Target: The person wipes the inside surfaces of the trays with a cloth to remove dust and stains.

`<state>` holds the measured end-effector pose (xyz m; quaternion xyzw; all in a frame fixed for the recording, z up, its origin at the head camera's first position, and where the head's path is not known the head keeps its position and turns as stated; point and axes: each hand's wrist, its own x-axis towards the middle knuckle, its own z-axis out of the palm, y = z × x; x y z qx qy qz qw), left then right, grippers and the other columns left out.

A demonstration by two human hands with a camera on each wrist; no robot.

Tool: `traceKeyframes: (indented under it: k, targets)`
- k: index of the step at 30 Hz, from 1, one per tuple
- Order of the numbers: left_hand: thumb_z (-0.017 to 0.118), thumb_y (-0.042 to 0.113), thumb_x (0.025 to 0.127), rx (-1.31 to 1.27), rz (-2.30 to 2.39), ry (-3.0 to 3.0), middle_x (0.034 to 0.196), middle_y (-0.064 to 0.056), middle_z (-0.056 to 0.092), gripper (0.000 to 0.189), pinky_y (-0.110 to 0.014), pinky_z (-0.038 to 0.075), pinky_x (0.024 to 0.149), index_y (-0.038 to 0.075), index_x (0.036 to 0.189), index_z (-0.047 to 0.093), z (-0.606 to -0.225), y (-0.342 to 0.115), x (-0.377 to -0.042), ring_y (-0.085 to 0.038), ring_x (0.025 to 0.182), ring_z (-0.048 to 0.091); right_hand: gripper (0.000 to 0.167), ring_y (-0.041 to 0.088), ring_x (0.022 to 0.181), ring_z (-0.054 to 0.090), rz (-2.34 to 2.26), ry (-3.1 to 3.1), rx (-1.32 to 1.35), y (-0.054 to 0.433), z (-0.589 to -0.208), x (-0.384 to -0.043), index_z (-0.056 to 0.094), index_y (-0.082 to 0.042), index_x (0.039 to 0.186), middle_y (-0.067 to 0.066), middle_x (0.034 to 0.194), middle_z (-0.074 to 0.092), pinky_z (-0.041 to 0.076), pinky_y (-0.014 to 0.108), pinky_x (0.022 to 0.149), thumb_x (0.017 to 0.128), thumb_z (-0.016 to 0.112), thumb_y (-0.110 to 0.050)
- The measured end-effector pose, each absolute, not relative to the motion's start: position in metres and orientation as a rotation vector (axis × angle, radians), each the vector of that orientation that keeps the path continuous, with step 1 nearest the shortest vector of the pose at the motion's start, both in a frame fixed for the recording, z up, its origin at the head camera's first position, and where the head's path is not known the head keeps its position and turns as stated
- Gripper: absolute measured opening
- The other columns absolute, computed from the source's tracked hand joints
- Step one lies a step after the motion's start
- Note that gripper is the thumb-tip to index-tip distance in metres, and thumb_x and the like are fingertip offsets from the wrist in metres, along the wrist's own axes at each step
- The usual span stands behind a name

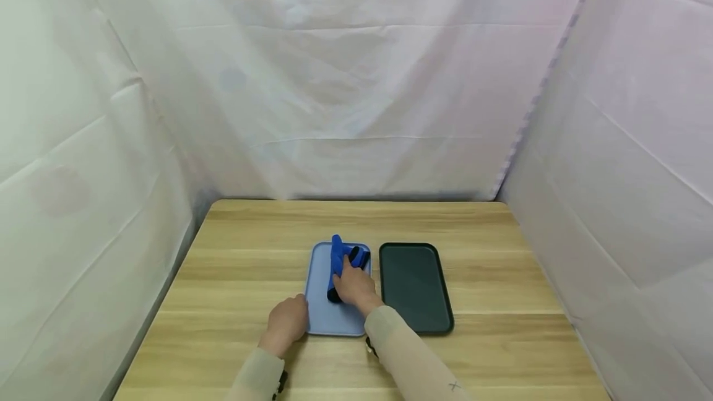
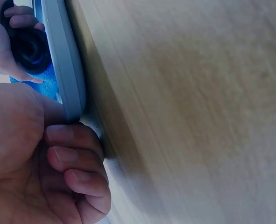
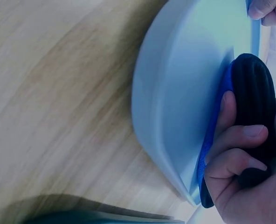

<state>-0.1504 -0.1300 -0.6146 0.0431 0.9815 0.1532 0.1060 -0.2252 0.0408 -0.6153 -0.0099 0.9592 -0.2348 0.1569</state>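
Note:
A light blue tray (image 1: 320, 317) lies on the wooden table. On it is a blue, fuzzy-looking thing with thick black ridged parts (image 3: 252, 88); its exact kind I cannot tell. My right hand (image 1: 355, 283) grips this thing over the tray, fingers curled against its black part in the right wrist view. At the tray's left edge, my left hand (image 1: 289, 319) holds the rim. Its fingers (image 2: 77, 158) are curled at the tray's edge in the left wrist view, with the thumb mostly hidden.
A dark green tray (image 1: 414, 289) lies close to the right of the blue one, with my right forearm near its front left corner. The wooden table (image 1: 239, 252) extends around both trays. White sheets (image 1: 356, 91) hang behind and on both sides.

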Motion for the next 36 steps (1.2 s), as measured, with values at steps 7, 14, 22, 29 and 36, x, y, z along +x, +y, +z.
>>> traceKeyframes:
  k: [7,14,22,29,36]
  targets:
    - [0.054,0.007,0.103,0.122,0.443,2.895,0.075,-0.017,0.064,0.017,-0.044,0.054,0.056,-0.004,0.093,0.063,-0.613,-0.127,-0.155,-0.027,0.064,0.063,0.070,0.023,0.074,0.066,-0.697,2.734,-0.083,0.038,-0.614,-0.229,0.030,-0.008,0.163,0.017,0.097,0.075,0.054,0.045,0.071,0.106,0.053,-0.042]
    - [0.052,0.009,0.105,0.082,0.450,2.869,0.077,-0.016,0.065,0.019,-0.044,0.054,0.057,-0.003,0.094,0.063,-0.615,-0.127,-0.154,-0.025,0.064,0.061,0.071,0.021,0.054,0.055,-0.729,2.677,-0.126,0.030,-0.610,-0.226,0.025,-0.010,0.165,0.005,0.063,0.058,0.040,0.036,0.052,0.107,0.051,-0.041]
    - [0.051,0.011,0.105,0.064,0.449,2.873,0.077,-0.016,0.066,0.022,-0.044,0.054,0.056,-0.003,0.094,0.064,-0.615,-0.128,-0.151,-0.024,0.063,0.061,0.072,0.021,0.054,0.053,-0.736,2.651,-0.144,0.019,-0.611,-0.226,0.024,-0.010,0.165,0.003,0.062,0.056,0.038,0.036,0.051,0.105,0.052,-0.039]
    - [0.061,0.008,0.098,0.057,0.419,2.875,0.078,-0.016,0.067,0.012,-0.044,0.055,0.056,-0.004,0.096,0.065,-0.614,-0.129,-0.151,-0.027,0.064,0.063,0.074,0.022,0.053,0.053,-0.758,2.627,-0.158,0.014,-0.612,-0.223,0.024,-0.010,0.165,0.005,0.061,0.056,0.037,0.036,0.051,0.104,0.054,-0.040]
    - [0.064,0.010,0.097,0.059,0.396,2.879,0.078,-0.014,0.067,0.012,-0.043,0.055,0.056,-0.002,0.096,0.066,-0.614,-0.128,-0.153,-0.025,0.064,0.063,0.077,0.020,0.058,0.055,-0.727,2.618,-0.162,0.015,-0.608,-0.218,0.024,-0.013,0.166,0.004,0.067,0.058,0.040,0.035,0.054,0.103,0.058,-0.044]
